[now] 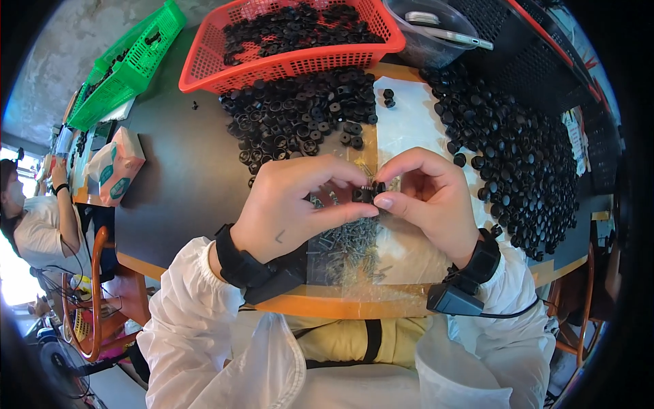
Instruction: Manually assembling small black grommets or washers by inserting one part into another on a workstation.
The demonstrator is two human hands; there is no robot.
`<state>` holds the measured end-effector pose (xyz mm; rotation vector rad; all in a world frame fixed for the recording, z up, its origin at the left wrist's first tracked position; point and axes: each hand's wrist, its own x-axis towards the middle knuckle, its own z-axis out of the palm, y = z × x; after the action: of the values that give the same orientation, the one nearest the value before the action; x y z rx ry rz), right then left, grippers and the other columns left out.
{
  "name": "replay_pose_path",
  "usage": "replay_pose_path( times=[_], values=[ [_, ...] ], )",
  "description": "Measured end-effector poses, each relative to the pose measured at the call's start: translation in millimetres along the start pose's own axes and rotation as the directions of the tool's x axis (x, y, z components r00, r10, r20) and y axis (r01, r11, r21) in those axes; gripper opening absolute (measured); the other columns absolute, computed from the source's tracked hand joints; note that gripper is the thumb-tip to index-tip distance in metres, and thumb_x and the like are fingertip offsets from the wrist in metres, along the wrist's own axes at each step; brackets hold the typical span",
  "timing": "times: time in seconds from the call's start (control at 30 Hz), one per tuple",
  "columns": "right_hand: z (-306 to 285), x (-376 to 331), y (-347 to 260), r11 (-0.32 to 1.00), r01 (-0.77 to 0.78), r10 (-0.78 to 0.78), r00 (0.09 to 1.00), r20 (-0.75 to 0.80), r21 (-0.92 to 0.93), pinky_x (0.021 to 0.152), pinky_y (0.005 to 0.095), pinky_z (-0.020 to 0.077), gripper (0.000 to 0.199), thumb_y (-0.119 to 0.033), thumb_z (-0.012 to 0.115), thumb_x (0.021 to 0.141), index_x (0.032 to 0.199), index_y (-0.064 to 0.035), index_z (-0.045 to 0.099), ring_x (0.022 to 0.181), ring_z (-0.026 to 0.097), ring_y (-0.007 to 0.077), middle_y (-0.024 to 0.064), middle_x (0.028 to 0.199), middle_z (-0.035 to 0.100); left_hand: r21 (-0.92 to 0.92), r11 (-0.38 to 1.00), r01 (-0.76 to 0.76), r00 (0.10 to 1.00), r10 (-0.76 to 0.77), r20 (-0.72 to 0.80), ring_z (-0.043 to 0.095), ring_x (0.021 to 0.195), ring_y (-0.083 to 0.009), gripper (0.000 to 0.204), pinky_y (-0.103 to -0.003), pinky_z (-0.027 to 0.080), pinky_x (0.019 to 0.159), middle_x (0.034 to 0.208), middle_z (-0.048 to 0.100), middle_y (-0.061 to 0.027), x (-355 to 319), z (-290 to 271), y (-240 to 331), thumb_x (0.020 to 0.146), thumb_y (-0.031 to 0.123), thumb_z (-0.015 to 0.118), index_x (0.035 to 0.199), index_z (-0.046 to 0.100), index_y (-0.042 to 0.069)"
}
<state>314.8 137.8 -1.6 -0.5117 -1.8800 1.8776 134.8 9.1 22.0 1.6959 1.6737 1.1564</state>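
Observation:
My left hand point(289, 204) pinches a small black plastic part point(361, 195) between thumb and fingers, with a bit of metal showing at its top. Facing it, my right hand point(439, 208) grips a small black cap point(380, 187) that meets the first part; the fingertips partly cover both. Under my hands lies a heap of thin metal screws or pins point(344, 249), too small to tell which. Hollow black plastic parts point(293, 116) are piled beyond my left hand. To the right of my right hand spreads a large heap of round black caps point(514, 170).
A red basket point(293, 68) of black parts stands at the back, beside a clear tub point(436, 41) holding metallic objects. White paper point(409, 259) covers the table's middle. Leftward are a tissue pack point(117, 167), a green basket point(133, 75) and a seated person point(44, 221). A black crate point(545, 61) stands back right.

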Motion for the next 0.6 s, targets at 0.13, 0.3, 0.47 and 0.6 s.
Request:
replay_pose_path(
  times=[0.13, 0.3, 0.47, 0.6],
  values=[
    [1.5, 0.3, -0.3, 0.999, 0.034, -0.035, 0.999, -0.017, -0.028, 0.051, 0.016, 0.0285, 0.022, -0.008, 0.079, 0.082, 0.102, -0.008, 0.069, 0.057, 0.038, -0.0031, -0.0068, 0.09, 0.066, -0.262, 0.964, 0.03, 0.988, -0.068, -0.139, 0.064, 0.07, -0.0071, 0.03, -0.022, 0.051, 0.062, 0.085, 0.07, -0.0043, -1.5, 9.6, -4.4, 0.074, 0.007, 0.086, 0.1, 0.072, 0.002],
    [1.5, -1.5, 0.8, 0.996, 0.093, -0.093, 0.994, -0.062, -0.013, 0.053, 0.0154, 0.031, 0.022, -0.006, 0.079, 0.081, 0.101, -0.0082, 0.069, 0.059, 0.042, -0.0031, -0.0062, 0.092, 0.066, -0.07, 0.995, -0.064, 0.991, 0.055, -0.124, 0.061, 0.068, -0.0059, 0.036, -0.021, 0.048, 0.061, 0.085, 0.071, -0.0044, 0.1, 3.7, -6.7, 0.071, 0.008, 0.087, 0.104, 0.073, 0.003],
    [1.8, -2.3, 0.5, 0.994, 0.08, -0.081, 0.997, 0.013, 0.072, 0.055, 0.0146, 0.0338, 0.024, -0.004, 0.08, 0.08, 0.101, -0.008, 0.068, 0.06, 0.044, -0.0021, -0.0053, 0.095, 0.066, -0.114, 0.993, -0.033, 0.997, 0.025, -0.072, 0.061, 0.067, -0.0062, 0.039, -0.021, 0.048, 0.061, 0.085, 0.071, -0.004, -3.3, 2.6, -7.0, 0.067, 0.008, 0.089, 0.102, 0.073, 0.002],
    [1.8, -2.8, 0.2, 0.997, 0.076, -0.076, 0.997, -0.007, 0.016, 0.055, 0.0147, 0.0338, 0.024, -0.004, 0.08, 0.08, 0.101, -0.0081, 0.068, 0.06, 0.044, -0.0021, -0.0053, 0.095, 0.066, -0.193, 0.981, 0.029, 0.998, -0.04, -0.053, 0.061, 0.069, -0.0063, 0.042, -0.022, 0.049, 0.062, 0.09, 0.071, -0.0049, -6.4, 5.1, -9.8, 0.066, 0.005, 0.089, 0.102, 0.069, 0.0]
  ],
)
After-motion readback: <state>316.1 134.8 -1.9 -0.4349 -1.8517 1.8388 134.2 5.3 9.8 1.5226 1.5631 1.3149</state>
